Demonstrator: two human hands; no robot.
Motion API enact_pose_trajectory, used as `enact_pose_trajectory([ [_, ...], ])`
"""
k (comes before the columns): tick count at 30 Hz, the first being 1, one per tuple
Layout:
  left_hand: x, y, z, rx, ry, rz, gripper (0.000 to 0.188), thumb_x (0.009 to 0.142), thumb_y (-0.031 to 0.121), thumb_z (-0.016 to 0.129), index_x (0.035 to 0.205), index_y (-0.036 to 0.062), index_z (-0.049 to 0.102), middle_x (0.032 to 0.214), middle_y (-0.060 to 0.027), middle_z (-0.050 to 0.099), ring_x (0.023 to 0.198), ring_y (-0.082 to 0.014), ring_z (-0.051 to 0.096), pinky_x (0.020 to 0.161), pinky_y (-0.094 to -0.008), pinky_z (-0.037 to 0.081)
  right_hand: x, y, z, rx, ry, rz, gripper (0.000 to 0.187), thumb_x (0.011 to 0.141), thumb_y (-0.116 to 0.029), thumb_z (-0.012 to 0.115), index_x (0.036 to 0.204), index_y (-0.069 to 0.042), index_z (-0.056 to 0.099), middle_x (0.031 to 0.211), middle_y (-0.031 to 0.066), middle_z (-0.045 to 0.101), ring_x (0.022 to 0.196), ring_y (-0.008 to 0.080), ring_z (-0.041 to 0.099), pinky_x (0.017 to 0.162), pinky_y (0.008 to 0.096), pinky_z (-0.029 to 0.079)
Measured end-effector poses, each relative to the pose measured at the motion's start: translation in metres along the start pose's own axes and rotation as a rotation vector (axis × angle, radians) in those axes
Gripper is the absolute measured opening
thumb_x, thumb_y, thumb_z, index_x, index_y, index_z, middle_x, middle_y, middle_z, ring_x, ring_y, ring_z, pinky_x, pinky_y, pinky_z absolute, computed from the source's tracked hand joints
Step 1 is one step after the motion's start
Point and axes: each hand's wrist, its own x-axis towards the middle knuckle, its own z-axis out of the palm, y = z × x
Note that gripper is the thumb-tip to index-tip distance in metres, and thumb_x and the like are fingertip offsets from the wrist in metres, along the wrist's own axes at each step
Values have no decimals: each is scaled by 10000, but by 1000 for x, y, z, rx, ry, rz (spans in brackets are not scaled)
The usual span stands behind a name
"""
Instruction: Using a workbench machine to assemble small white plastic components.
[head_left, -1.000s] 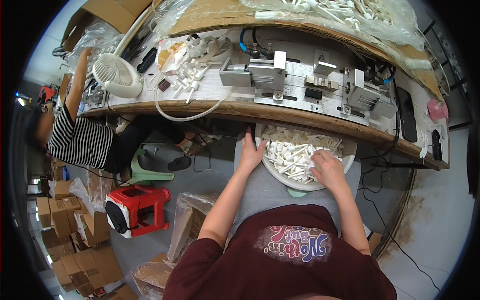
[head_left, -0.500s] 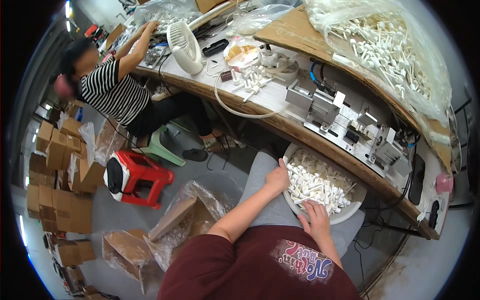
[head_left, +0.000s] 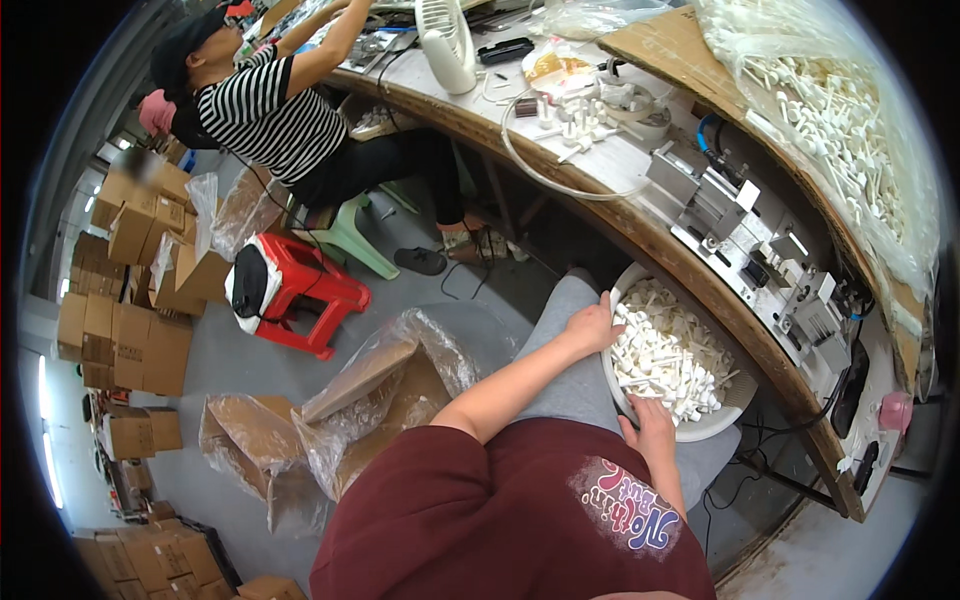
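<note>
A round white basket (head_left: 612, 385) rests on my lap, tilted against the workbench edge. It is filled with small white plastic pieces (head_left: 668, 350), each with a thin stem and a wider head. My left hand (head_left: 592, 325) is closed over the basket's left rim, its thumb on top. At the near rim, my right hand (head_left: 655, 425) holds on with its fingers reaching inside by the pieces and its thumb lower at the edge.
A metal fixture (head_left: 745, 245) sits on the workbench (head_left: 560, 175). Beyond it, a clear bag (head_left: 835, 130) of similar pieces lies on cardboard. A co-worker (head_left: 270, 125) sits at the far left. A red stool (head_left: 300, 290) and plastic-wrapped cardboard (head_left: 375, 390) stand on the floor.
The whole view has swung left, so the bench and basket appear farther right. Both my hands stay on the basket rim. The co-worker's head has tipped up.
</note>
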Motion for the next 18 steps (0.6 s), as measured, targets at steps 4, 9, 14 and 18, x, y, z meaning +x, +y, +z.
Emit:
enact_pose_trajectory([
  [4,-17,4,6,40,228,204,752,820,284,739,1414,-33,404,1151,-234,591,971,-393,621,826,-439,540,3,6,0,-99,-90,41,403,692,-96,784,1068,-39,651,921,143,635,901,332,615,774,430,505],
  [9,-48,12,13,203,219,371,761,760,242,777,1420,54,448,1259,-191,482,1040,-338,547,859,-416,523,6,18,10,-212,-175,63,401,648,-114,792,1019,-47,656,902,145,651,847,344,647,719,448,524],
  [14,-41,2,34,243,243,423,530,735,158,726,1227,35,574,1121,-141,548,993,-294,583,832,-424,522,10,21,15,-168,-195,82,373,627,-129,787,968,-53,660,894,138,652,809,347,660,696,443,531],
  [18,-36,-3,44,196,142,456,329,744,80,653,1067,32,620,1052,-135,567,959,-296,612,821,-417,526,12,22,16,-144,-208,97,343,625,-129,782,934,-53,654,880,132,653,788,347,661,688,443,530],
])
